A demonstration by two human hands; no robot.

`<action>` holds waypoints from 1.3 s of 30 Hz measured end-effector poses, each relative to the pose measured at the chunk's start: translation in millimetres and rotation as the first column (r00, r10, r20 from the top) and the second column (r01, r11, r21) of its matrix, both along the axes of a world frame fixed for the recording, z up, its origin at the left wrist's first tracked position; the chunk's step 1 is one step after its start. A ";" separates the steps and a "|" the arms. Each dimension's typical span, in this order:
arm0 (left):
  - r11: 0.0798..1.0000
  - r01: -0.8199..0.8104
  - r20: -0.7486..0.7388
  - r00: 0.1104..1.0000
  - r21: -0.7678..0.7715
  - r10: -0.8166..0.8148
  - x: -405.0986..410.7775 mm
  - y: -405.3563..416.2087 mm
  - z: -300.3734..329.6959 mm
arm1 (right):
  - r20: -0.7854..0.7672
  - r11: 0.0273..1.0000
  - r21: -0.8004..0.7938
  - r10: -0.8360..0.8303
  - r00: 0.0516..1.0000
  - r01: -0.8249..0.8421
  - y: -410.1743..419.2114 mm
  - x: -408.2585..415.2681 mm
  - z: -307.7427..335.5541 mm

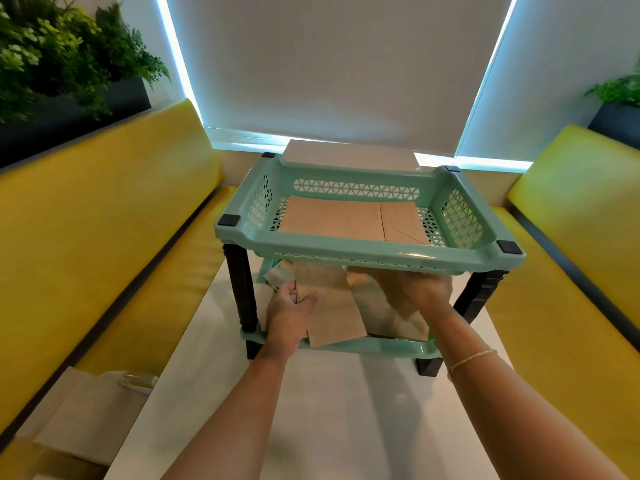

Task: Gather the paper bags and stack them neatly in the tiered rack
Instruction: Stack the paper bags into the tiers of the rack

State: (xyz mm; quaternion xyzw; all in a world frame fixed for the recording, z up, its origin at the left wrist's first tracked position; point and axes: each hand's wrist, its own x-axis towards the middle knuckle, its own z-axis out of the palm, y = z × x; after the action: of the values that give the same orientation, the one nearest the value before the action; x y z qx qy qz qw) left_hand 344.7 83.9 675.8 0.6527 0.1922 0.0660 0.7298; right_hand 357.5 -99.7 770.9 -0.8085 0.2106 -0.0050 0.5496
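A mint-green tiered rack (367, 252) with black legs stands on the white table. Flat brown paper bags (349, 220) lie in its upper tray. In the lower tray (391, 346) a loose bunch of brown paper bags (332, 313) sticks out over the front rim. My left hand (289, 317) grips the left edge of that bunch, thumb on top. My right hand (415, 289) reaches under the upper tray and lies on the bags at the right; its fingertips are hidden by the tray.
The white table (311, 410) runs between two yellow benches (104, 237), (571, 220). A beige bag (90, 410) lies on the left bench seat. Planters with greenery (69, 64) sit behind both benches. A window blind hangs behind the rack.
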 end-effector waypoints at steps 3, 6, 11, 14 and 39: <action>1.000 -0.018 -0.009 1.000 0.021 0.018 0.7 -1.0 0.5 | 0.137 0.988 0.077 -0.146 0.980 0.136 0.9 2.4 -8.6; 0.998 -0.021 -0.022 1.000 0.066 0.023 -0.6 -2.1 4.1 | 0.048 0.962 0.182 -0.213 0.976 0.201 6.1 -1.0 -15.7; 0.998 0.000 -0.024 1.000 0.069 0.002 -3.7 -2.4 6.7 | -0.016 0.925 0.304 -0.233 0.972 0.227 14.5 -4.5 -27.8; 0.998 0.007 -0.034 0.999 0.063 -0.005 -4.8 -1.7 6.3 | 0.068 0.902 0.315 -0.332 0.941 0.296 17.5 -8.0 -30.8; 0.986 0.012 -0.032 0.999 0.169 -0.007 -4.4 0.5 -1.2 | -0.398 0.350 -0.797 0.308 0.864 -0.492 -0.7 18.7 -41.5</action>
State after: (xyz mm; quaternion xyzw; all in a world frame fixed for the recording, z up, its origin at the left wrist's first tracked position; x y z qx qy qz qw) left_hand 340.4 84.4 674.6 0.7141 0.1941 0.0682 0.6691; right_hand 376.2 -100.4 729.4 -0.9952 0.0206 0.0944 0.0152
